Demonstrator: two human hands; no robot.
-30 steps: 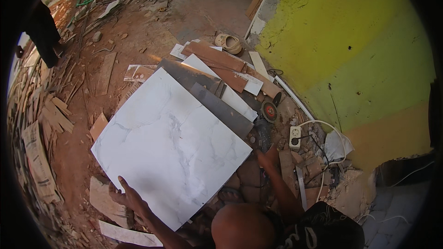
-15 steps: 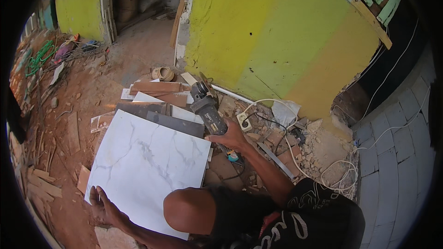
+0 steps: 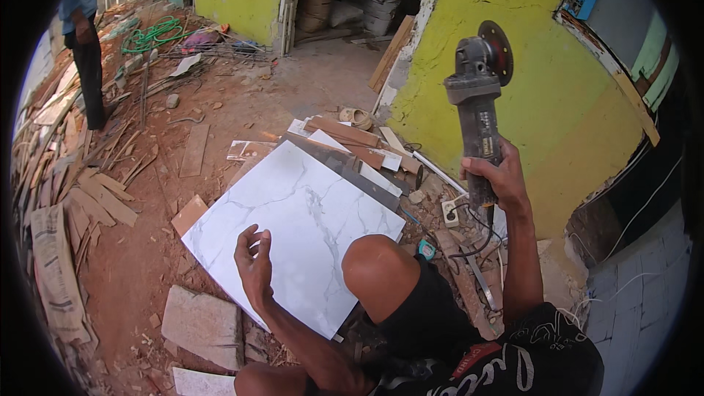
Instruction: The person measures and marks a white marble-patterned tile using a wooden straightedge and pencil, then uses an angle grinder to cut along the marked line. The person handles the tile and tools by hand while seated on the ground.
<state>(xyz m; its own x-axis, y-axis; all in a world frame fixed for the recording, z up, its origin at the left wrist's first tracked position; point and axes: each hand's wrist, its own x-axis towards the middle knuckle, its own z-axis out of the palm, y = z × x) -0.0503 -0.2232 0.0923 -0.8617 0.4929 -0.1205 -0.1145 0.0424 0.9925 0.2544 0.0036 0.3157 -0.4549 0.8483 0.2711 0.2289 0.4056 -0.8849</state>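
My right hand [image 3: 496,180] grips a black angle grinder [image 3: 477,114] by its body and holds it upright, disc at the top, with the cord hanging below. My left hand [image 3: 254,248] hovers over a large white marble-patterned tile [image 3: 249,191], empty, with loosely bent, separated fingers. The tile lies on a stack of grey, brown and white tile pieces [image 3: 348,132]. My bare knee [image 3: 375,275] is over its right part. A teal tape measure [image 3: 427,249] lies beside the knee, and a white socket strip [image 3: 450,213] is farther back, below the grinder.
Cracked green walls [image 3: 506,0] flank a doorway with sacks [image 3: 378,11]. A person in dark trousers [image 3: 86,73] stands at the back left among wood scraps [image 3: 95,205] and a green hose [image 3: 150,37]. A concrete slab [image 3: 202,326] lies at my left. Grey blocks [image 3: 638,308] are at the right.
My right hand has lifted the grinder from the ground to high at the right. My left hand has come off the tile's edge and moved rightward over it. The view has shifted.
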